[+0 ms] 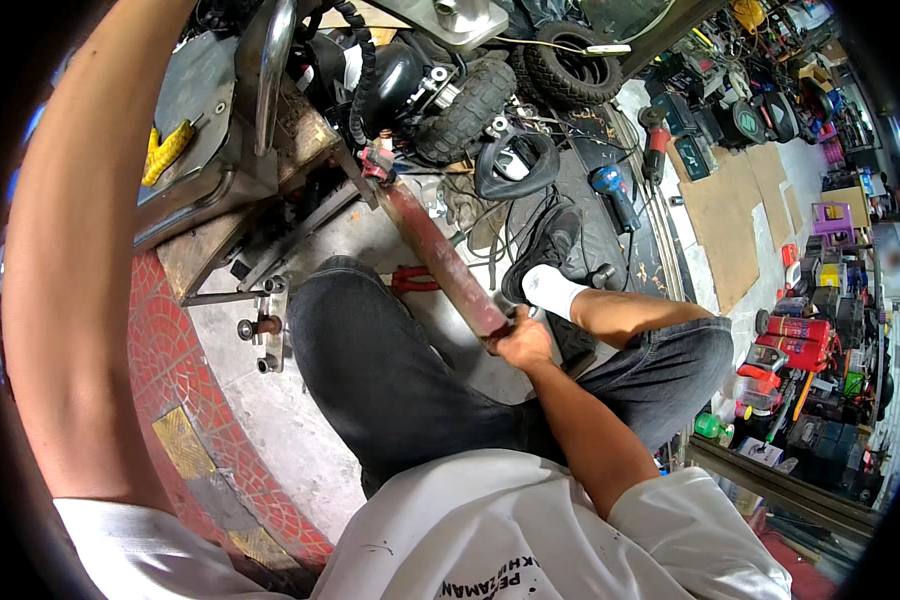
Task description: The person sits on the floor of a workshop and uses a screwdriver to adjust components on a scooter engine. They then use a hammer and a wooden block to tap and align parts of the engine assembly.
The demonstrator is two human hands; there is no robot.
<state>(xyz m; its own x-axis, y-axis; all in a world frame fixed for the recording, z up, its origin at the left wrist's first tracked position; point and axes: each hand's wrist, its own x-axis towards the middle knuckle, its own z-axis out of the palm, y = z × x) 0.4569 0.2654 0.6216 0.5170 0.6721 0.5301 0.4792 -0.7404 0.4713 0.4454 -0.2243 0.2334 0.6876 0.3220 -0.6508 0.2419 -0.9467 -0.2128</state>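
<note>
My right hand (520, 343) grips the lower end of a long, worn red metal bar (430, 240), which slants up toward a small red fitting (378, 165) at the corner of a rusty, dirty bench (300, 130). My left forearm (80, 260) reaches up along the left side and leaves the top edge, so that hand is out of view. Below the bar, red-handled tools (410, 280) lie on the floor between my legs. A metal bracket with bolts (270, 340) is beside my left knee.
A grey metal box (195, 200) with a yellow object (165, 150) is at upper left. Tyres (570, 70), cables and an inner tube (510, 185) crowd the top. A blue power tool (615, 195) and grinder (656, 145) lie right of my foot. Cluttered tools, cardboard (725, 230) fill the right.
</note>
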